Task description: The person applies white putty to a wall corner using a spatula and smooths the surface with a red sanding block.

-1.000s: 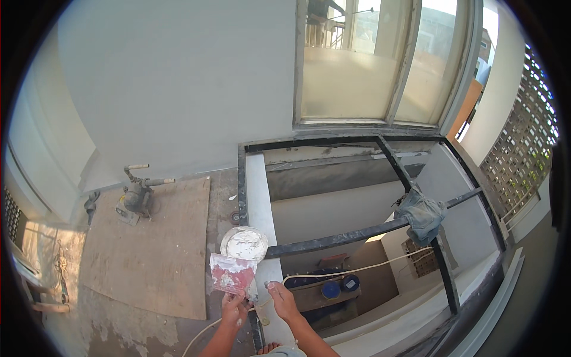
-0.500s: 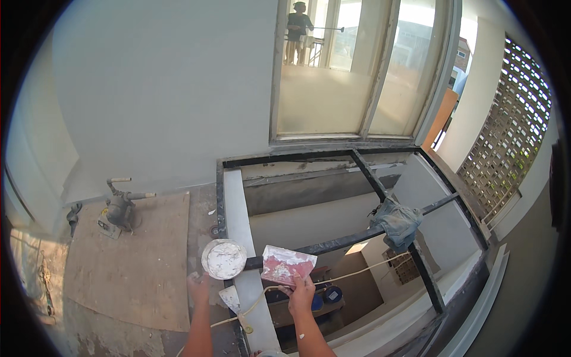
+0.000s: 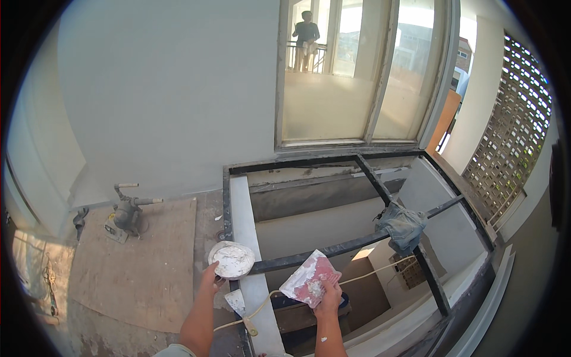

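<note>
The person's right hand [image 3: 329,296] pinches the near edge of a red plate [image 3: 306,281] smeared with white paste, thumb on its upper face. The plate is tilted, above the opening of the dark metal frame [image 3: 357,243], on the near side of its long crossbar. The left hand [image 3: 215,277] grips the near rim of a round bowl [image 3: 233,260], thumb at the lip; the fingers underneath are partly hidden. The bowl, coated with the same white paste, is at the left side of the frame, by the crossbar's end; whether it rests on anything there cannot be told.

Just nearer than the bowl, along the frame's left side, lies a scraper [image 3: 235,301] with a whitened blade. A pale cord [image 3: 381,270] crosses the frame's opening, and a small pale fitting [image 3: 250,326] lies beside it on the white strip [image 3: 243,205] inside the frame's left edge. A grey-blue cloth [image 3: 401,227] drapes over the bars toward the frame's right.

Left of the frame, a wooden sheet [image 3: 157,262] bears a dusty power tool [image 3: 126,214] with two projecting handles. Beyond the frame's far edge stands a window [image 3: 333,110], a person showing in its glass; right of the frame rises a lattice screen [image 3: 511,119].
</note>
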The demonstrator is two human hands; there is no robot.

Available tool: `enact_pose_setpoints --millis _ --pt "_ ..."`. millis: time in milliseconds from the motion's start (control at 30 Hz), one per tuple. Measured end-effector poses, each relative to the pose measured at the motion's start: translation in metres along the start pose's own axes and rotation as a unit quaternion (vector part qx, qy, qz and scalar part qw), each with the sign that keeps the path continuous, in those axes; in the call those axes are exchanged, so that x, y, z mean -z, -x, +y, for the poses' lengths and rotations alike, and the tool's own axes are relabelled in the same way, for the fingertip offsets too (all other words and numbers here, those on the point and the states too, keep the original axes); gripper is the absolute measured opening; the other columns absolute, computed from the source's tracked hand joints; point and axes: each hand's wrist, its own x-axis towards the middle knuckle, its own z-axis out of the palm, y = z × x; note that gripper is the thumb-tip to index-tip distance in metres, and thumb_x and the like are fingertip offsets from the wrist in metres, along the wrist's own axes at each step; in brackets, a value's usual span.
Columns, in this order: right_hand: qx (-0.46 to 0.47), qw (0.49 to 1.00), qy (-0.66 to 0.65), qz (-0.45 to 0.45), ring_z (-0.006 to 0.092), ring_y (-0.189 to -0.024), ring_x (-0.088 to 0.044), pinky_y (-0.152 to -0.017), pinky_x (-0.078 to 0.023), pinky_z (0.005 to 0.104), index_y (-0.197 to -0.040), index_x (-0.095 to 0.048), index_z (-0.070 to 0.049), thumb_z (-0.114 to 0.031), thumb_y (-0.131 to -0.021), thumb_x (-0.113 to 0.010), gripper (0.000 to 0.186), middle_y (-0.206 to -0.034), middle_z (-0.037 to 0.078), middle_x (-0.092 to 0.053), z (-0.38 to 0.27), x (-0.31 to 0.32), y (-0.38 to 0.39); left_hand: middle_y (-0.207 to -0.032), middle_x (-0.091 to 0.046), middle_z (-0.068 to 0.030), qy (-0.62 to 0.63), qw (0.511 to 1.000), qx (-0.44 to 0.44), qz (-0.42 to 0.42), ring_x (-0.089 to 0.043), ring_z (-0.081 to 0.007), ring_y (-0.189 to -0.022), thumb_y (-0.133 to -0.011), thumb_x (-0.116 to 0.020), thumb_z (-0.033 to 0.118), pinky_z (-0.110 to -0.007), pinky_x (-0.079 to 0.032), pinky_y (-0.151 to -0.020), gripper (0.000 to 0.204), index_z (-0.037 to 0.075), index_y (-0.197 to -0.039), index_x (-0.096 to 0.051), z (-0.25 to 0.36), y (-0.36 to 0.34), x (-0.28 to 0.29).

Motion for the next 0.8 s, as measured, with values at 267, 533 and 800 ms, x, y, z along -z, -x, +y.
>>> enact_pose_setpoints --millis 267,533,800 --pt "-0.009 0.995 0.071 -0.072 0.0215 -0.098 -0.069 -0.084 -0.059 0.0375 -0.127 -0.055 0.003 0.001 -0.093 -0.058 0.034 -0.111 0.010 -0.066 -0.008 -0.021 0.008 -0.139 -0.059 -0.0183 0.162 0.953 -0.120 -0.224 -0.062 -0.0326 -0.122 -0.098 -0.058 0.029 -0.046 -0.049 -0.107 0.057 0.000 -0.144 -0.045 0.036 0.070 -0.062" --pt "0.135 0.846 0.473 -0.206 0.0163 -0.091 -0.065 -0.087 -0.050 0.0322 -0.121 -0.060 0.003 0.000 -0.090 -0.062 0.032 -0.103 0.011 -0.070 -0.050 -0.074 0.029 -0.120 -0.065 -0.0134 -0.027 0.917 -0.385 -0.105 -0.063 -0.0189 -0.106 -0.099 -0.065 0.031 -0.033 -0.050 -0.093 0.049 -0.004 -0.132 -0.056 0.062 0.148 -0.104" --pt "0.105 0.829 0.503 -0.220 0.0141 -0.085 -0.063 -0.082 -0.051 0.0318 -0.107 -0.065 0.004 -0.002 -0.088 -0.063 0.020 -0.094 0.008 -0.070 -0.032 -0.081 0.042 -0.105 -0.071 -0.0130 -0.220 0.845 -0.481 -0.078 -0.064 -0.0194 -0.098 -0.097 -0.066 0.046 -0.035 -0.050 -0.091 0.062 -0.008 -0.127 -0.061 0.037 0.199 -0.110"
